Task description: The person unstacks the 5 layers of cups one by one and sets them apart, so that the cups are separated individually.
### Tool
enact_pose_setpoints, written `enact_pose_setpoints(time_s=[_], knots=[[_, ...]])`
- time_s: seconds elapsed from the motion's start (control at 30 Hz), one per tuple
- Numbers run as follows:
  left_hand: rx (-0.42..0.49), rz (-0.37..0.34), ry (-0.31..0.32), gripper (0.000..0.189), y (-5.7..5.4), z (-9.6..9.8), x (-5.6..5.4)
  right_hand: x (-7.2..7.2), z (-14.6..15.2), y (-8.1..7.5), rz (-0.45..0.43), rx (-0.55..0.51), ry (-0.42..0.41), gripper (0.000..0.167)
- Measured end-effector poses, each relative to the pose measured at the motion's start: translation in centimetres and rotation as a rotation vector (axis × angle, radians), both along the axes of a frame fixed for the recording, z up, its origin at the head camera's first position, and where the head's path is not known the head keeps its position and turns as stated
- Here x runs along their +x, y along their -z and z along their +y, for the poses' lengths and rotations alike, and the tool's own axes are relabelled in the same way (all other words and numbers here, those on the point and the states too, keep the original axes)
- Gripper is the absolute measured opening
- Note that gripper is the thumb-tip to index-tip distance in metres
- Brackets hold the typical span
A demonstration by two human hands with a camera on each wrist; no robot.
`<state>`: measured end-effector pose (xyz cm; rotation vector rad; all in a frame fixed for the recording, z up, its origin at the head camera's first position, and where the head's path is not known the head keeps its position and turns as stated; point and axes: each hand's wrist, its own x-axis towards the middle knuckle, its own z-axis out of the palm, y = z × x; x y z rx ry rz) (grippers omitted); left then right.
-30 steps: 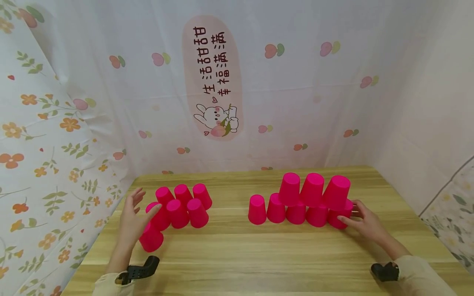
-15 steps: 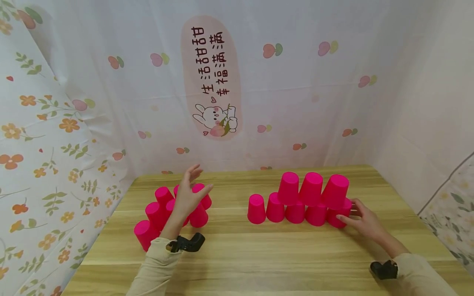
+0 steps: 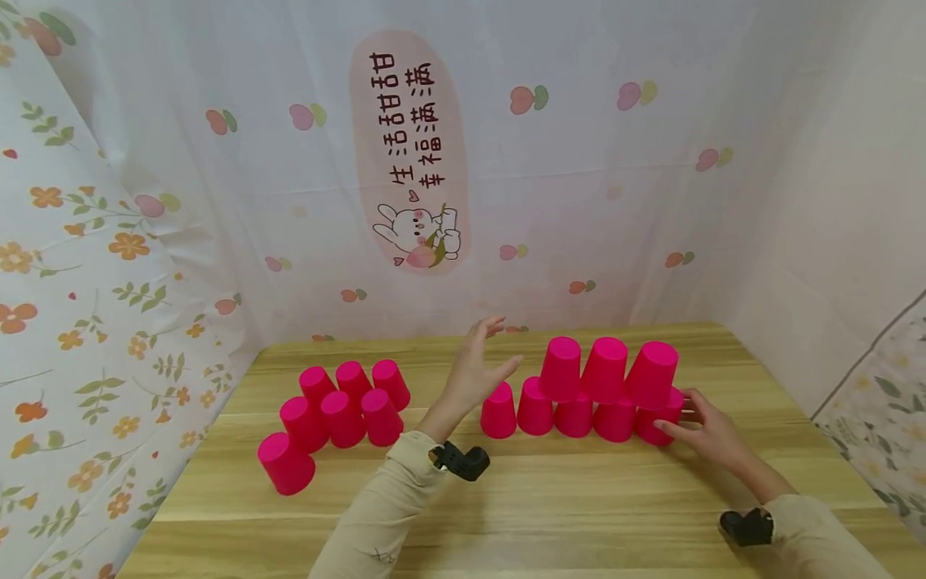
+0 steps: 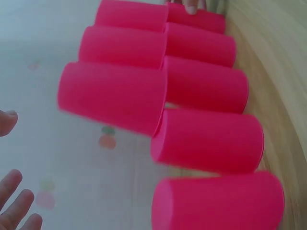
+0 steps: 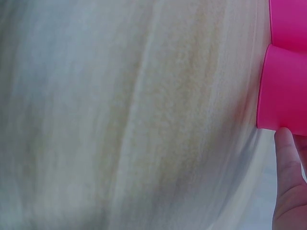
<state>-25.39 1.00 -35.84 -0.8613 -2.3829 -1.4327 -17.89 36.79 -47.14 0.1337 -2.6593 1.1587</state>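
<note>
On the right, a row of several upside-down pink cups (image 3: 534,406) carries three more upside-down cups (image 3: 604,370) as a second tier. At the row's right end, my right hand (image 3: 712,434) holds the last bottom cup (image 3: 654,422) between thumb and fingers; its thumb (image 5: 289,177) touches that cup in the right wrist view. My left hand (image 3: 473,374), empty and with fingers spread, hovers by the row's left-end cup (image 3: 497,414). Stacked cups (image 4: 115,96) fill much of the left wrist view, some left fingers (image 4: 17,206) showing at its edge.
Several more upside-down pink cups (image 3: 343,418) stand in a loose cluster on the left of the wooden table (image 3: 550,507). A printed curtain (image 3: 593,201) hangs behind, and floral cloth (image 3: 130,322) borders the left side.
My left hand has swept right, from the left cluster to the left end of the row. The nearest left cup has shifted slightly left and toward me. My right hand stays at its cup.
</note>
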Motion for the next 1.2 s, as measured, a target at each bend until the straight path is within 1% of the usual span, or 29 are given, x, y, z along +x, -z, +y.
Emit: enact_pose_setpoints(time_s=[0.07, 0.13, 0.33, 0.43, 0.57, 0.67, 0.83, 0.9, 1.2], knots=[[-0.046, 0.025, 0.026, 0.057, 0.0, 1.3, 0.0, 0.0, -0.1, -0.1, -0.003, 0.002, 0.000, 0.045], [-0.087, 0.036, 0.036, 0.057, 0.0, 2.5, 0.0, 0.0, -0.1, -0.1, -0.004, 0.002, 0.000, 0.045], [-0.214, -0.016, 0.058, 0.061, 0.3, 4.9, 0.1, -0.1, -0.3, -0.1, 0.009, 0.010, -0.004, 0.045], [-0.243, -0.051, 0.078, 0.065, 0.5, 5.7, 0.1, -0.1, -0.2, -0.1, 0.010, 0.011, -0.005, 0.046], [-0.196, -0.131, 0.084, 0.068, 1.2, 6.5, 0.1, -0.1, -0.2, -0.1, 0.010, 0.013, -0.004, 0.046], [-0.142, -0.178, 0.071, 0.067, 2.0, 7.0, 0.1, -0.2, -0.2, -0.1, 0.017, 0.013, -0.005, 0.046], [-0.090, -0.230, 0.042, 0.061, 3.3, 7.2, 0.2, -0.1, -0.1, 0.1, 0.025, 0.019, 0.000, 0.046], [-0.078, -0.237, 0.037, 0.060, 3.6, 7.2, 0.3, -0.1, -0.1, 0.1, 0.028, 0.015, 0.001, 0.046], [-0.045, -0.217, 0.044, 0.059, 4.2, 7.2, 0.2, -0.1, 0.1, 0.3, 0.023, 0.012, 0.001, 0.046]])
